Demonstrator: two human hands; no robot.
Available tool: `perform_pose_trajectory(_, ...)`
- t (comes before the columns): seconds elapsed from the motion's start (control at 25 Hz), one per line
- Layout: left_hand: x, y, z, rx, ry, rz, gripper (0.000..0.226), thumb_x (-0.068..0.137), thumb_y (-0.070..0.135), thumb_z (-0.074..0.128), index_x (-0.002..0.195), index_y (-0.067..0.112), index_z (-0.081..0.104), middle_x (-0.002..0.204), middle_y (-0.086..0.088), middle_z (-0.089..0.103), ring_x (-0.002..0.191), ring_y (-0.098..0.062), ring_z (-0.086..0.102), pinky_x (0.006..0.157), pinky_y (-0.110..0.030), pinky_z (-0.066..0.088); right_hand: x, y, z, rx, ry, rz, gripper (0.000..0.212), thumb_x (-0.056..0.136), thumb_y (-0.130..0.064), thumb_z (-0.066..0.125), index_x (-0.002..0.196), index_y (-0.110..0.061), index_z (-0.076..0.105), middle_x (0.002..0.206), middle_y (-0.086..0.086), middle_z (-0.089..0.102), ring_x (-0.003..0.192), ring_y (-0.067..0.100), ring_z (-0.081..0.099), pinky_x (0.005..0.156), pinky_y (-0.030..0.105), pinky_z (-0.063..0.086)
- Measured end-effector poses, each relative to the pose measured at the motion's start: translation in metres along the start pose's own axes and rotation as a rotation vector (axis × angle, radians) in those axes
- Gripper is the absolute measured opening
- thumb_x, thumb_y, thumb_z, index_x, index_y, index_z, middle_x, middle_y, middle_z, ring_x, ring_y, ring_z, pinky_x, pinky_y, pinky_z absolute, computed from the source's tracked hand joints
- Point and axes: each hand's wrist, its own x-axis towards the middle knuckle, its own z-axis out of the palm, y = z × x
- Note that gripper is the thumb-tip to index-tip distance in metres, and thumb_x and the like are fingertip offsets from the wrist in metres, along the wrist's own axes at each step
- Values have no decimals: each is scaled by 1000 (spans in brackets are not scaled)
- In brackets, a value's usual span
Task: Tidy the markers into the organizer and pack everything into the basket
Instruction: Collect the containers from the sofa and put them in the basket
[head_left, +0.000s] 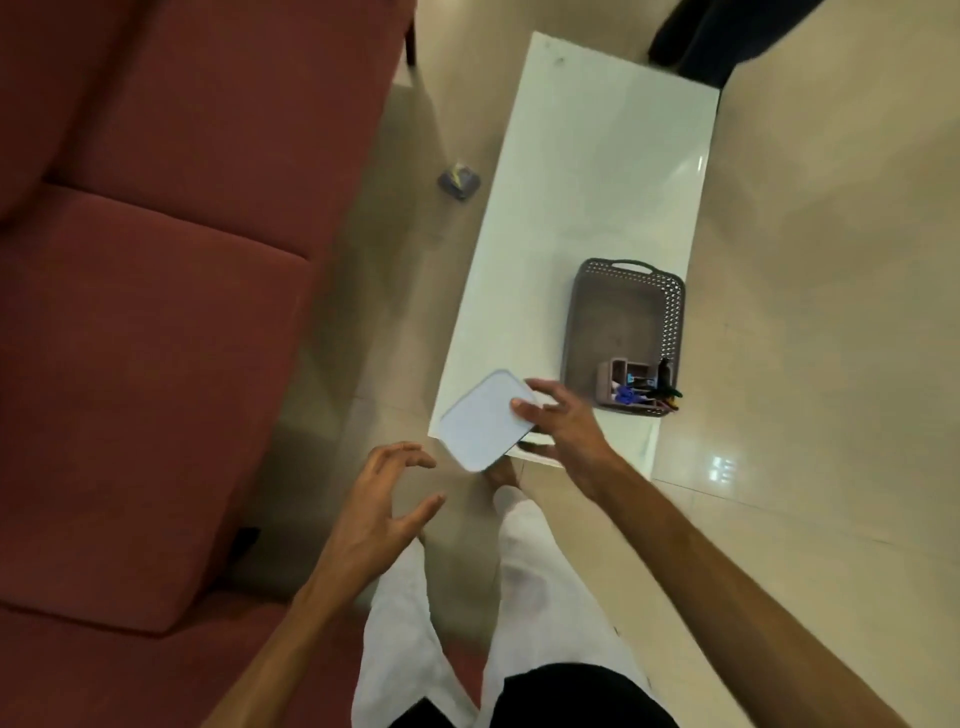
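A grey perforated basket (623, 291) stands on the white table (597, 171) near its right edge. Inside its near end sits a small pinkish organizer (621, 375) with several markers (665, 387) sticking out. My right hand (558, 421) holds a flat white rectangular lid-like piece (480, 421) by its right edge, over the table's near left corner. My left hand (382, 499) hovers below and left of that piece, fingers spread, holding nothing.
A red sofa (156, 312) fills the left side. A small grey object (458, 181) lies on the beige tiled floor between sofa and table. My white-trousered legs (519, 571) stand at the table's near end. A dark object (727, 36) is beyond the far end.
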Motion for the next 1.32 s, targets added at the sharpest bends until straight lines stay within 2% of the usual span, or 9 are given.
perform_pose_trajectory(0.12, 57, 5, 57, -6, -60, -18, 20, 97, 42, 69, 116, 43, 62, 123, 32, 56, 120, 4, 56, 103, -25, 50, 82, -26, -101, -74, 176, -184, 41, 89, -15, 82, 128, -17, 70, 130, 15, 71, 110, 31, 71, 87, 48, 63)
perform_pose_trajectory(0.28, 115, 3, 105, -73, -76, -88, 16, 100, 42, 64, 116, 42, 63, 120, 35, 59, 115, 10, 59, 95, -20, 52, 198, -43, -200, -318, 359, -409, 33, 95, -16, 74, 128, -11, 72, 126, 9, 70, 104, 14, 65, 85, 25, 57)
perform_pose_trajectory(0.4, 140, -8, 117, -107, -27, -181, 18, 100, 39, 65, 118, 35, 67, 123, 22, 68, 113, 0, 65, 92, -27, 54, 269, -29, -229, -535, 310, -372, 29, 95, -10, 66, 123, -5, 74, 120, 10, 73, 103, 12, 65, 94, 30, 54)
perform_pose_trajectory(0.52, 147, -16, 115, -106, 8, -251, 18, 100, 34, 64, 118, 30, 68, 120, 15, 71, 112, -7, 67, 93, -31, 55, 303, 1, -228, -776, 297, -285, 33, 87, 0, 60, 115, -6, 78, 113, 16, 78, 100, 20, 69, 85, 28, 54)
perform_pose_trajectory(0.64, 139, -18, 106, -106, 44, -325, 16, 100, 29, 65, 115, 29, 69, 117, 17, 71, 110, -5, 67, 88, -23, 51, 301, 23, -206, -922, 192, -180, 49, 89, 9, 51, 129, -9, 72, 129, 16, 72, 119, 30, 65, 93, 31, 52)
perform_pose_trajectory(0.76, 127, -14, 96, -103, 63, -374, 14, 100, 27, 66, 114, 28, 70, 117, 14, 71, 110, -6, 67, 84, -17, 47, 288, 27, -189, -1130, 5, -118, 60, 93, 4, 48, 149, -14, 56, 152, 19, 54, 140, 36, 48, 112, 41, 43)
perform_pose_trajectory(0.84, 119, -11, 89, -97, 68, -378, 15, 100, 27, 66, 115, 27, 70, 116, 11, 72, 110, -7, 67, 83, -17, 47, 274, 24, -184, -1246, -3, -117, 64, 94, -1, 48, 155, -17, 47, 157, 20, 46, 145, 38, 40, 116, 50, 41)
perform_pose_trajectory(1.04, 104, 2, 62, -79, 139, -333, 20, 100, 24, 66, 120, 22, 69, 124, 4, 68, 110, -12, 66, 84, -20, 49, 213, -9, -127, -1099, 61, -216, 44, 95, -3, 50, 138, -4, 61, 144, 20, 60, 133, 38, 54, 108, 40, 43)
perform_pose_trajectory(1.32, 48, 29, -35, -44, 173, -194, 21, 101, 27, 66, 120, 20, 67, 119, 6, 71, 105, -12, 69, 91, -32, 55, 67, -80, 59, -1019, -272, -654, 32, 101, -12, 58, 131, -8, 68, 134, 14, 67, 115, 30, 65, 101, 33, 45)
